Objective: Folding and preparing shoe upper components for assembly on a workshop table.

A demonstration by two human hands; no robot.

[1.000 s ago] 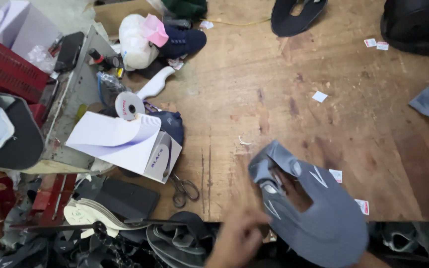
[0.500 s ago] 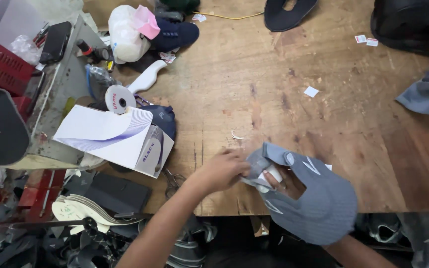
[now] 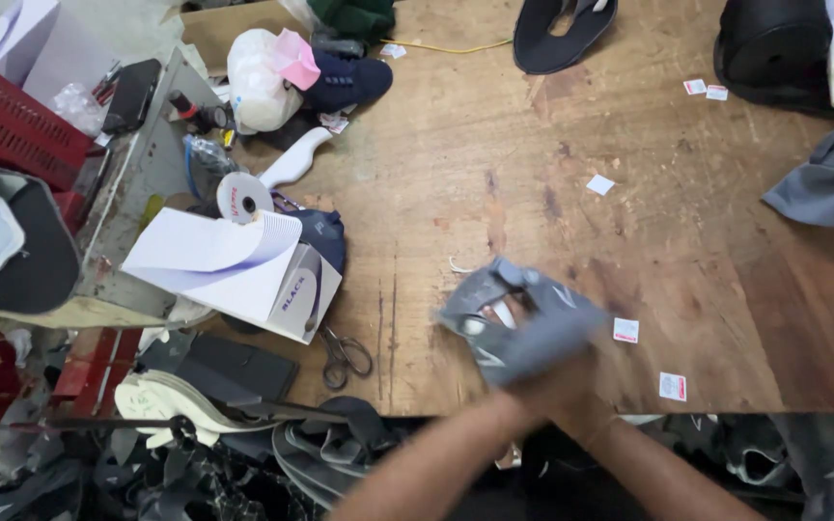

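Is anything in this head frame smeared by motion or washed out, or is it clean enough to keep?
Head view: the grey cap and both hands on it are motion-blurred, so the left hand and right hand merge and their fingers cannot be told apart; the wooden table, scissors and white box are sharp; light is even and soft, with no strong glare.

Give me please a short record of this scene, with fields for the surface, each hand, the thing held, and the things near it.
surface: worn wooden table
held thing: grey fabric piece, bunched, motion-blurred
left hand: left hand gripping the fabric from below; exact grip blurred
right hand: right hand pressed against the left, also on the fabric
near left: scissors, white box, tape roll
near right: small paper labels
far right: folded grey cloth
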